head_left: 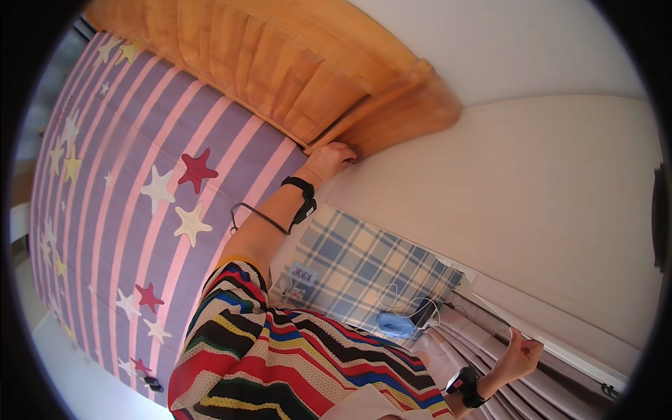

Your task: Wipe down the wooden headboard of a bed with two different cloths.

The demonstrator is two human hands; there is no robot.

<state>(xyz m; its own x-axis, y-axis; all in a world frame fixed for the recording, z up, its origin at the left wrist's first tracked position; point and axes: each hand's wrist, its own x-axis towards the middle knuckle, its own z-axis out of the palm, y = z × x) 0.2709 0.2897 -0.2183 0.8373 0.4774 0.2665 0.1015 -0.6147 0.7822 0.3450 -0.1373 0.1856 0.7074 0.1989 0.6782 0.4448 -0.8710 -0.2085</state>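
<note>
My left hand [329, 159] is at the lower end of a wooden headboard [294, 68], where its end post [383, 121] meets the pale wall. Its fingers are curled against the post, and the fingertips are hidden. To the right, my right hand [518, 357] is raised in front of the curtain [483, 346], fingers bent and thumb up; nothing shows clearly in it. Black wrist straps with small modules circle both wrists. A thin black cord loop [262, 216] hangs at my left forearm.
A mattress [131, 152] with striped, starfish-print bedding fills the left. Between bed and wall, a plaid-covered surface [357, 252] holds a blue cloth-like item [396, 325], a white cable [404, 303] and small packaged items [303, 273]. The pale wall [472, 194] rises beyond it.
</note>
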